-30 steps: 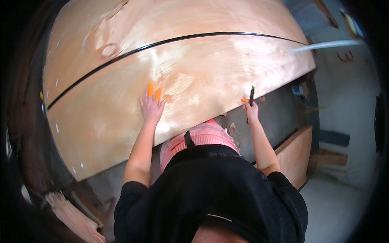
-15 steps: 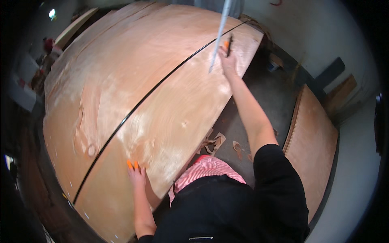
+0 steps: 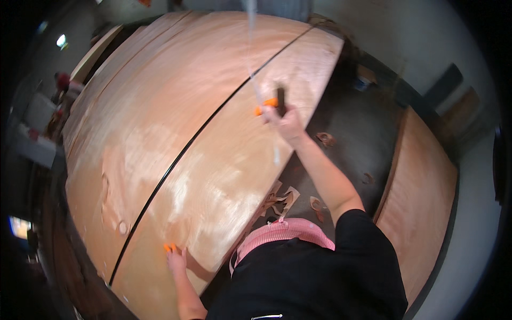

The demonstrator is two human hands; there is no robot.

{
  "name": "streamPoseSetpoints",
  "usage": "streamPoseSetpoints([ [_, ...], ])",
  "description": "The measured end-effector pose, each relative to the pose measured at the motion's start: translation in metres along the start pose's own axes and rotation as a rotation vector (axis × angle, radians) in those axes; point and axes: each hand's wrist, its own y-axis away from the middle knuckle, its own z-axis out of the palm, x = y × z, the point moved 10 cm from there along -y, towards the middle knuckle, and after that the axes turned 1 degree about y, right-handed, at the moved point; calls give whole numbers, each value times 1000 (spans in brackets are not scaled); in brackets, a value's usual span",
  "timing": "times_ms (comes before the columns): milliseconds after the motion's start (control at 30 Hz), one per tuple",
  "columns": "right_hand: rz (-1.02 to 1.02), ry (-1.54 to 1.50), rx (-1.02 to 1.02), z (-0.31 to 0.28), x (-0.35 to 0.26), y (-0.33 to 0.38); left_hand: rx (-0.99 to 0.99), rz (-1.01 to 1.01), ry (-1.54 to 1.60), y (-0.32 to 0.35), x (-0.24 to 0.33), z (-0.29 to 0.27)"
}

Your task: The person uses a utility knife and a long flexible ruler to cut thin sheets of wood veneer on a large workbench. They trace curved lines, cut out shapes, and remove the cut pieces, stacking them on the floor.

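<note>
A broad pale wood veneer sheet lies spread over a large stack in front of me. My left hand rests on its near left part, fingers stretched out, with orange covers on some fingertips. Over the sheet's right side, my right hand is closed round a short dark upright tool, blurred, its kind unclear. Orange covers sit on fingers of this hand too. A thin whitish strip comes down from above to near the right hand; I cannot tell whether the hand touches it.
A thin black cord runs diagonally across the sheet. Torn veneer scraps lie on the dark floor beside the stack's right edge. Another wood stack stands at the right by the wall. Blurred clutter and a small lit screen are at the left.
My right hand has come nearer to me and a little left with the dark tool. The whitish strip has shifted left. My left hand stays on the sheet, slightly lower in view.
</note>
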Motion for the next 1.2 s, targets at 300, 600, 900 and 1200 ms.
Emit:
streamPoseSetpoints([
  [300,542,-755,420,-154,207,-38,15,-34,32,-11,-7,-5],
  [600,495,55,-50,-36,164,40,27,-87,122,2,-9,-7],
  [900,781,-311,-383,121,193,122,740,-628,1178,12,-85,-16],
  [1200,908,-493,-438,210,187,189,682,668,709,15,247,-254],
])
